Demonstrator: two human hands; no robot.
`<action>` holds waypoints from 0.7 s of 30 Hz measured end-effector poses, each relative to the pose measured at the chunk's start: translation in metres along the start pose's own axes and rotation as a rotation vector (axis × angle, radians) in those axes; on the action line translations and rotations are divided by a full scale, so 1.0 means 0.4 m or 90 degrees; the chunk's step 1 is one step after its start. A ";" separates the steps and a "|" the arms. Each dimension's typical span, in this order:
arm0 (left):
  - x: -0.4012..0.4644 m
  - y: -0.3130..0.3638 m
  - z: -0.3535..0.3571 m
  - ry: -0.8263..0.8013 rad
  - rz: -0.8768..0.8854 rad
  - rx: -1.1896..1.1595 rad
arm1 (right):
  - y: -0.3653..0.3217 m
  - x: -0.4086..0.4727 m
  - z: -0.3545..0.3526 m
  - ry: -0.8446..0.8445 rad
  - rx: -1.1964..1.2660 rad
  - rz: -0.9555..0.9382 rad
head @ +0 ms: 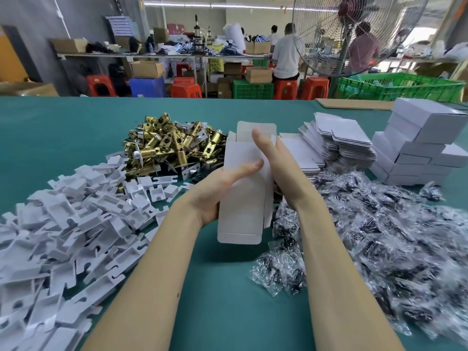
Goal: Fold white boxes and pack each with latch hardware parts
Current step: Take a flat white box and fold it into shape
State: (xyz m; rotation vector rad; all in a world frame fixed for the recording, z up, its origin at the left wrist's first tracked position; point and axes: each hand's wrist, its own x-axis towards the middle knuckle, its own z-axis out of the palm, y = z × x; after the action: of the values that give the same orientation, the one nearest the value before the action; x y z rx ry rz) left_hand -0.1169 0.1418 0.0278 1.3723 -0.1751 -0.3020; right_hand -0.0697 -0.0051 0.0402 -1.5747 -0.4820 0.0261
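Both hands hold 1 white box (243, 196) upright above the near middle of the green table (222, 287). The left hand (217, 188) cups its left side, thumb laid flat across the front panel. The right hand (281, 163) presses its right edge with straight fingers. The top flap stands open. Left lie white inserts (71, 214), far left-centre brass latches (167, 143), right bagged parts (374, 224), far right flat blanks (339, 140) and folded boxes (420, 143). Beyond stand a fan (354, 34), red stools (186, 90) and green crates (402, 87).
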 end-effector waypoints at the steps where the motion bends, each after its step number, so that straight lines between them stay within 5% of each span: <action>1: 0.001 -0.001 0.000 0.004 0.004 0.019 | 0.001 -0.002 -0.005 -0.014 0.001 0.005; 8: 0.028 -0.025 0.043 0.092 0.084 0.023 | -0.005 -0.020 -0.010 -0.061 0.048 0.072; 16: 0.042 -0.024 0.003 0.231 0.170 0.028 | 0.024 -0.014 -0.021 0.071 0.091 -0.011; 21: 0.043 -0.021 -0.003 0.212 0.144 0.056 | 0.033 -0.010 -0.026 0.101 0.121 -0.049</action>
State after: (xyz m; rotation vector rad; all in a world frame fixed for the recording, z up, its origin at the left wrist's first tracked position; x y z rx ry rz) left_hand -0.1011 0.1361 0.0186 1.4544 -0.0648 0.1254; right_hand -0.0666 -0.0159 0.0273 -1.3593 -0.4028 -0.1080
